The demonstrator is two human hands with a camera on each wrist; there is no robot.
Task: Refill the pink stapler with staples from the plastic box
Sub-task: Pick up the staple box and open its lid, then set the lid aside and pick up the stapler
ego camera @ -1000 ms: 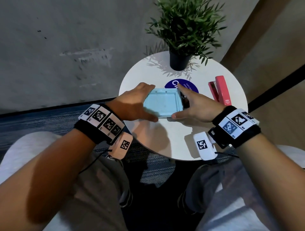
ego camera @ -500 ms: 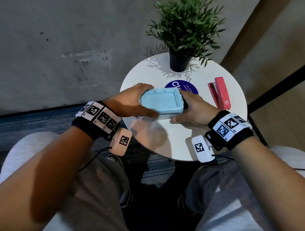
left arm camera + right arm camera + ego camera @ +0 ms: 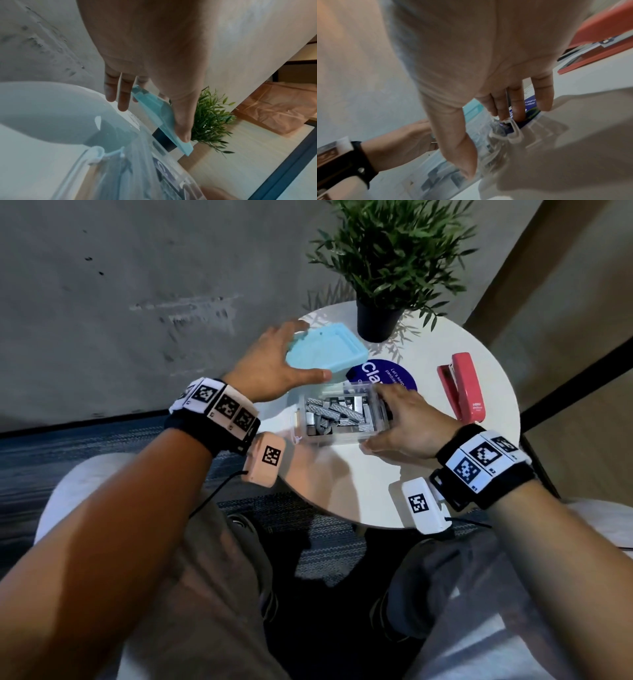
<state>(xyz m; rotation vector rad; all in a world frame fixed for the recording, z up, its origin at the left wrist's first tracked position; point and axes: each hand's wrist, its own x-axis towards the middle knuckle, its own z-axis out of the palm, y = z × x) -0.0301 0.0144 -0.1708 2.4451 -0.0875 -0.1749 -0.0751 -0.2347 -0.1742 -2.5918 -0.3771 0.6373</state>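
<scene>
A clear plastic box (image 3: 310, 436) stands uncovered on the round white table (image 3: 346, 491), filled with several grey staple strips (image 3: 337, 416). My left hand (image 3: 274, 364) grips its light blue lid (image 3: 325, 349), tilted above the table's far left; the lid (image 3: 157, 116) lies between thumb and fingers in the left wrist view. My right hand (image 3: 397, 419) holds the box at its right side, thumb on the near wall and fingers on the far corner (image 3: 503, 116). The pink stapler (image 3: 464, 386) lies hinged apart at the table's right edge, touched by neither hand.
A potted green plant (image 3: 383, 268) in a black pot stands at the table's far side, just behind the lid. A round blue sticker (image 3: 383, 373) lies flat beyond the box. A grey wall is behind; striped carpet and my knees are below.
My left hand has lifted the blue lid off the box and carried it up and to the far left. The staples now show. My right hand stays on the box.
</scene>
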